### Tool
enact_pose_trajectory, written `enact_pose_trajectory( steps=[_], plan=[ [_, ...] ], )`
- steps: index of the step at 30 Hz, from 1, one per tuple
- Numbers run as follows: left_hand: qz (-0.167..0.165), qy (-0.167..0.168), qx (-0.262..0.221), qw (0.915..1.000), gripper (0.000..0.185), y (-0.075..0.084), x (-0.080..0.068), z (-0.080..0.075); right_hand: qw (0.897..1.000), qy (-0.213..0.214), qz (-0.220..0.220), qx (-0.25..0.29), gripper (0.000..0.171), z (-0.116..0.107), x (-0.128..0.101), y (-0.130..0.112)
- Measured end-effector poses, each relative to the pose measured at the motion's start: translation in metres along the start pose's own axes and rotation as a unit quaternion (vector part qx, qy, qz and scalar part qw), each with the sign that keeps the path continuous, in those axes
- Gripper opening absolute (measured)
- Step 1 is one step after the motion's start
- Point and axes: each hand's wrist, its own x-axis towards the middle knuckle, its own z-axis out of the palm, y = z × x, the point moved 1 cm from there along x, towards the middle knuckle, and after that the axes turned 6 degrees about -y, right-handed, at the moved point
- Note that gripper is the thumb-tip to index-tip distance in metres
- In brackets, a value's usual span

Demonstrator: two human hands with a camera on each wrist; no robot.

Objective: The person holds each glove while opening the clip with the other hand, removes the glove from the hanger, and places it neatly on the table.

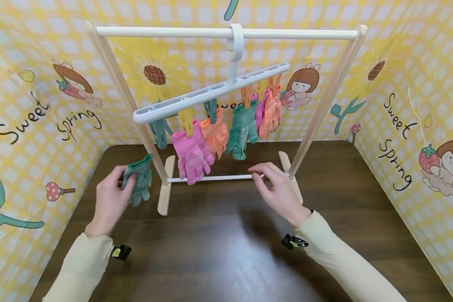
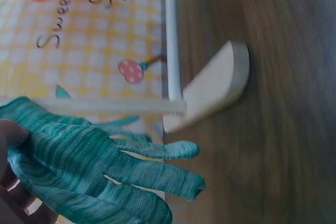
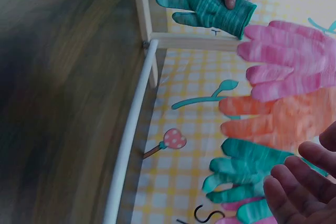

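My left hand [image 1: 121, 181] grips a green striped glove [image 1: 139, 181] just left of the wooden rack's left post [image 1: 125, 95], a little above the table. The left wrist view shows that glove [image 2: 100, 166] hanging beside the rack's foot [image 2: 215, 87]. My right hand [image 1: 259, 176] hovers with relaxed fingers in front of the rack's lower white bar [image 1: 219, 178] and holds nothing. A white clip hanger [image 1: 211, 90] hangs tilted from the top bar. Clipped to it are a pink glove [image 1: 191, 153], an orange glove [image 1: 215, 134], a green glove [image 1: 241, 128] and more behind.
The rack stands mid-table on two wooden feet [image 1: 165, 191]. Yellow checked cartoon walls [image 1: 30, 126] close in the dark wooden table [image 1: 219, 251] on the left, back and right. One teal clip [image 1: 159, 133] at the hanger's low left end holds nothing.
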Motion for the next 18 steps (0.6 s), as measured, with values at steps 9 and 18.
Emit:
enact_pose_trajectory(
  steps=[9, 18],
  plan=[
    [0.048, 0.014, 0.060, 0.9969, 0.012, -0.024, 0.018, -0.014, 1.000, -0.012, 0.012, -0.016, 0.013, -0.003, -0.014, 0.012],
    [0.092, 0.002, 0.126, 0.9878, 0.018, -0.044, 0.028, -0.022, 1.000, -0.020, 0.010, -0.018, 0.013, -0.001, -0.015, 0.019]
  ],
)
